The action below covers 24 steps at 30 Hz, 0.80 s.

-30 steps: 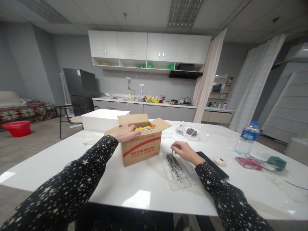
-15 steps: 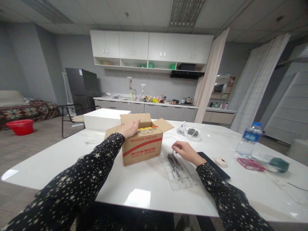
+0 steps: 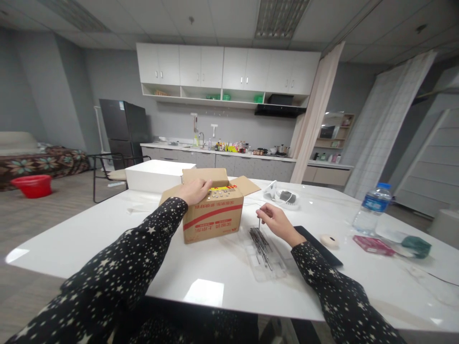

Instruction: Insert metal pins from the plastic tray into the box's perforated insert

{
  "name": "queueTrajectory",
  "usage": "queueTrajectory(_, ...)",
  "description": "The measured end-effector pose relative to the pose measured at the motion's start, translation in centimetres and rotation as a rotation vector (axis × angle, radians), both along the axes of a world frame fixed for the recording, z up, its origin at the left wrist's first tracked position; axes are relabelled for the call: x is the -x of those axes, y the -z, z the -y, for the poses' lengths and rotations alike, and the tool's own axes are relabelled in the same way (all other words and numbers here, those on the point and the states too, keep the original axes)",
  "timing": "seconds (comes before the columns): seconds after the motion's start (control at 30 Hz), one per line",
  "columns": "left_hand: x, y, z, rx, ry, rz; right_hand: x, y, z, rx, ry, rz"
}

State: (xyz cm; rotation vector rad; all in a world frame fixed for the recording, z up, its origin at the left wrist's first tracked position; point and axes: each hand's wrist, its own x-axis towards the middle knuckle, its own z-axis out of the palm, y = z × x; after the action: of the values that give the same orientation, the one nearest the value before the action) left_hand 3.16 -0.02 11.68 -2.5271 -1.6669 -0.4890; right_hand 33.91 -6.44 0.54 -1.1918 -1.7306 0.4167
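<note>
Here the right hand [image 3: 274, 220] pinches one thin metal rod [image 3: 259, 222] upright above the clear tray [image 3: 267, 263]; the left hand [image 3: 195, 190] rests flat on the cardboard box [image 3: 211, 214], leftward.

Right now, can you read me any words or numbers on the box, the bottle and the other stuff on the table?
None can be read.
Brown cardboard box with a red stripe: red print above and below the stripe, too blurred to read.
Clear plastic water bottle with a blue cap: blue label, too small.
Flat pink packet: no print can be made out.
</note>
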Motion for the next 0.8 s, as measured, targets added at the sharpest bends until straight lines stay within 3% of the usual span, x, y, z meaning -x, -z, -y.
queueTrajectory(0.13,-0.3,0.1,0.1,0.045,-0.068,0.038,0.7,-0.6,0.2,-0.043,0.01,-0.092)
queueTrajectory(0.43,-0.2,1.1,-1.3,-0.01,-0.047,0.05,1.9,-2.4,0.5,-0.167,-0.016,-0.26)
queueTrajectory(0.8,-0.2,0.7,-0.4,-0.036,-0.085,0.067,5.8,-7.2,-1.1,-0.338,-0.063,-0.309)
